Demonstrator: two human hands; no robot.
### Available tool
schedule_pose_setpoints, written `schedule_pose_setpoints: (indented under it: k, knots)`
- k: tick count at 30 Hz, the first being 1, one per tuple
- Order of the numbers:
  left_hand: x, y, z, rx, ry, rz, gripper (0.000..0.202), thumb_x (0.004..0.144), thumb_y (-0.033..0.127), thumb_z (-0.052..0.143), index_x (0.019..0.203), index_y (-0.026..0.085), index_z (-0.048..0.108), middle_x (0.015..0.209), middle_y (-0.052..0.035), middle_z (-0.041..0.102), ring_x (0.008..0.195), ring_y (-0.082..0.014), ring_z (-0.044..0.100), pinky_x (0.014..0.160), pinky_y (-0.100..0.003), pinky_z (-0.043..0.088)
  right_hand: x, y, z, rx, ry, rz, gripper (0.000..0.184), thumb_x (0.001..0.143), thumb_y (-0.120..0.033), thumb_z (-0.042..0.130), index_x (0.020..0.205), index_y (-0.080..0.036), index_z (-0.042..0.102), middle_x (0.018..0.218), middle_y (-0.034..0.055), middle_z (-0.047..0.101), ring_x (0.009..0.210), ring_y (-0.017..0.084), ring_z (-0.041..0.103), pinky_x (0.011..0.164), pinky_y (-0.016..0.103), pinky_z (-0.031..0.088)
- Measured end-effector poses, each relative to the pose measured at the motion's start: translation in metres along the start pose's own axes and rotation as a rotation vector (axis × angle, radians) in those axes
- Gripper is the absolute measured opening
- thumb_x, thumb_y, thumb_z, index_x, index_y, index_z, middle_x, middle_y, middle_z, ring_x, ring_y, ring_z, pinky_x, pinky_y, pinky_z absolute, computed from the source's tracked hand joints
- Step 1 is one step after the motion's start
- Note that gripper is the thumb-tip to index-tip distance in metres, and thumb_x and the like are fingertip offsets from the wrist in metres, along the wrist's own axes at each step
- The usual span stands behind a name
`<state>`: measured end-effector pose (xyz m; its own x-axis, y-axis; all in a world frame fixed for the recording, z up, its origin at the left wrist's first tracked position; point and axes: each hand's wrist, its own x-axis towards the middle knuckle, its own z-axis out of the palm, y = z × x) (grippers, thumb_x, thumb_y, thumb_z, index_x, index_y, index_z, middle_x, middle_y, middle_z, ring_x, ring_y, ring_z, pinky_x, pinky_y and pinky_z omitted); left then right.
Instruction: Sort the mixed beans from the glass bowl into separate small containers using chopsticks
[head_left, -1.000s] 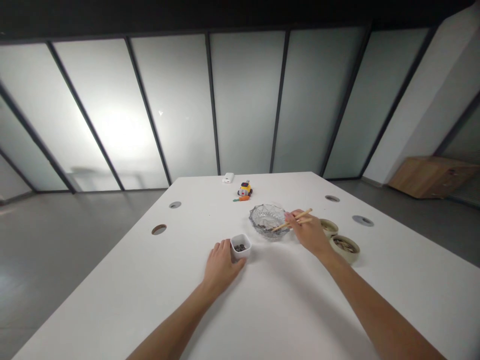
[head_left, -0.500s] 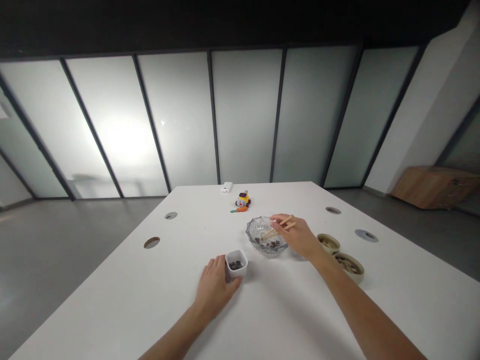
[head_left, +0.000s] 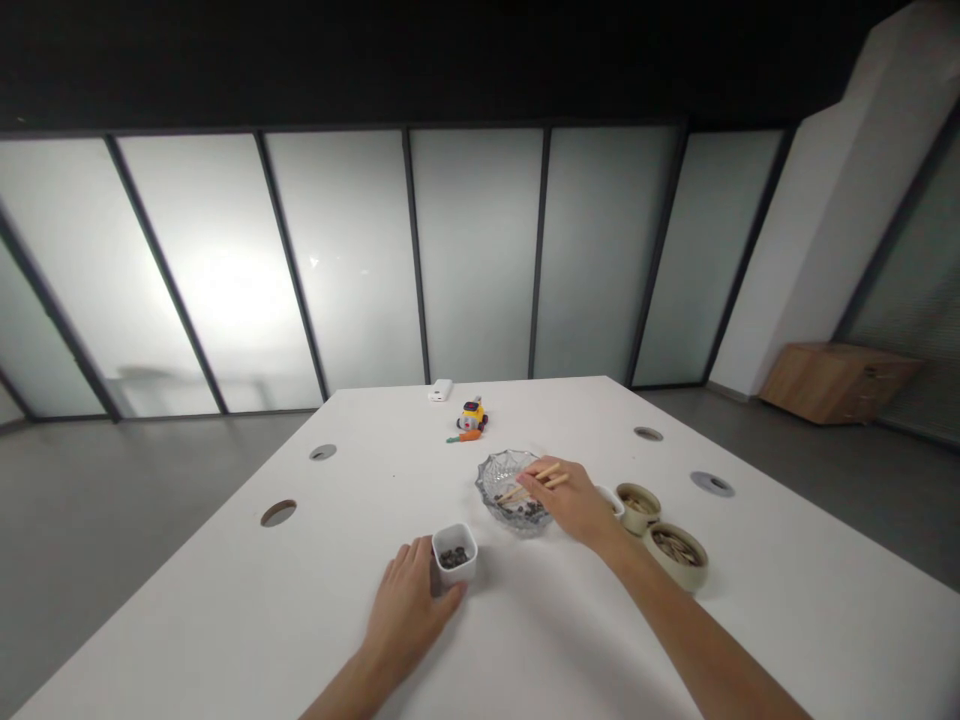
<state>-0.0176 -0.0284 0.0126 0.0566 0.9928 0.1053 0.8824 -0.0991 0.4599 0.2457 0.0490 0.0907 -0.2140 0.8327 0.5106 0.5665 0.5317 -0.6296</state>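
My left hand (head_left: 411,606) curls round the near left side of a small square white cup (head_left: 466,571) standing on the table, thumb and fingers against its walls. Small dark pieces (head_left: 453,557) lie inside the cup. In my right hand (head_left: 571,498) is a pair of wooden chopsticks (head_left: 555,475), held above a clear cut-glass bowl (head_left: 491,472). The tips reach down into the bowl's left part, where several dark pieces (head_left: 528,509) lie on the bottom. Whether the tips pinch a piece is too small to tell. My right hand hides part of the bowl's right rim.
Right of my right hand stand a partly hidden white cup (head_left: 616,502) and two beige bowls (head_left: 640,520) with pale bits inside. Farther back are a toy carrot (head_left: 469,436), a yellow toy vehicle (head_left: 473,414) and a white device (head_left: 440,391). Round holes pierce the white table (head_left: 390,500).
The whole view has shifted a little. The chopstick tips have moved slightly left inside the glass bowl, and more of the white cup behind my right hand shows. My left hand stays at its cup.
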Motion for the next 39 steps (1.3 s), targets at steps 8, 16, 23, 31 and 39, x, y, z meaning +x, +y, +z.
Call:
schedule_pose_setpoints:
  k: [8,16,23,31,39]
  knots:
    - [0.0,0.005,-0.005,0.029,-0.04,-0.012,0.032,0.085,0.039,0.061,0.111,0.021,0.059,0.113,-0.0083,0.068,0.109,-0.0266,0.059,0.094,-0.034,0.039,0.004,0.005,-0.005,0.057,0.005,0.042,0.033,0.093,-0.049,0.059,0.078,-0.023,0.074,0.083,0.006,0.078,0.077,0.023,0.072,0.076,0.033,0.055]
    - [-0.001,0.004,-0.002,0.05,-0.029,0.004,0.028,0.086,0.04,0.062,0.107,0.022,0.059,0.111,-0.0077,0.068,0.11,-0.0272,0.06,0.092,-0.034,0.04,0.003,0.006,-0.01,0.005,0.019,0.02,0.04,0.096,-0.051,0.054,0.075,-0.023,0.071,0.077,0.005,0.075,0.072,0.021,0.067,0.073,0.033,0.052]
    - [0.004,0.01,-0.003,0.056,-0.01,-0.023,0.028,0.087,0.04,0.062,0.107,0.021,0.058,0.109,-0.0075,0.068,0.108,-0.0262,0.061,0.087,-0.032,0.04,0.001,0.005,-0.001,0.047,-0.006,0.008,0.031,0.095,-0.046,0.058,0.082,-0.023,0.075,0.087,0.006,0.078,0.083,0.023,0.071,0.081,0.035,0.053]
    - [0.015,0.016,0.003,0.074,-0.018,-0.021,0.032,0.088,0.043,0.063,0.11,0.02,0.057,0.114,-0.0096,0.068,0.112,-0.0281,0.06,0.089,-0.034,0.04,0.001,0.01,0.001,-0.008,-0.02,-0.039,0.035,0.098,-0.045,0.053,0.082,-0.023,0.074,0.085,0.0047,0.076,0.08,0.021,0.068,0.078,0.033,0.052]
    - [0.015,0.013,0.006,0.098,-0.028,0.034,0.031,0.09,0.044,0.061,0.11,0.021,0.057,0.114,-0.0083,0.067,0.112,-0.027,0.06,0.092,-0.035,0.039,0.002,0.011,-0.002,-0.022,0.01,-0.019,0.038,0.097,-0.048,0.051,0.079,-0.023,0.073,0.081,0.0052,0.076,0.077,0.021,0.07,0.077,0.033,0.054]
